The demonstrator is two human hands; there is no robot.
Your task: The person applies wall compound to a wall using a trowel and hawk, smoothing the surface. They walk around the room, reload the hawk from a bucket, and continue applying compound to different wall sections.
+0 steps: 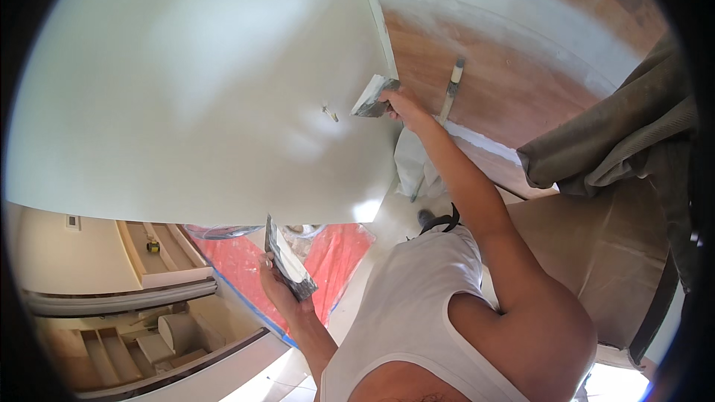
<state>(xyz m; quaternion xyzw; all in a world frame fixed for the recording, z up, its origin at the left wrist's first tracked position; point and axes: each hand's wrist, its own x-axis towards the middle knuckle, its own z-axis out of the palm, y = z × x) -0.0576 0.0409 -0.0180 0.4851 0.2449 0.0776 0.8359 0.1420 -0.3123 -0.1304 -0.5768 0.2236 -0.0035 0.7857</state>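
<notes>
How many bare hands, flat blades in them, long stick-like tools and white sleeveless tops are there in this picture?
Bare hands: 2, the left hand and right hand
Flat blades: 2, the left blade and right blade
Stick-like tool: 1
White sleeveless top: 1
Total: 6

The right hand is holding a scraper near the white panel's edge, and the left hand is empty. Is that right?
Not quite: the left hand isn't empty. The head view shows it holding a wide blade with white paste. The right hand does hold a scraper near the white panel's edge.
</notes>
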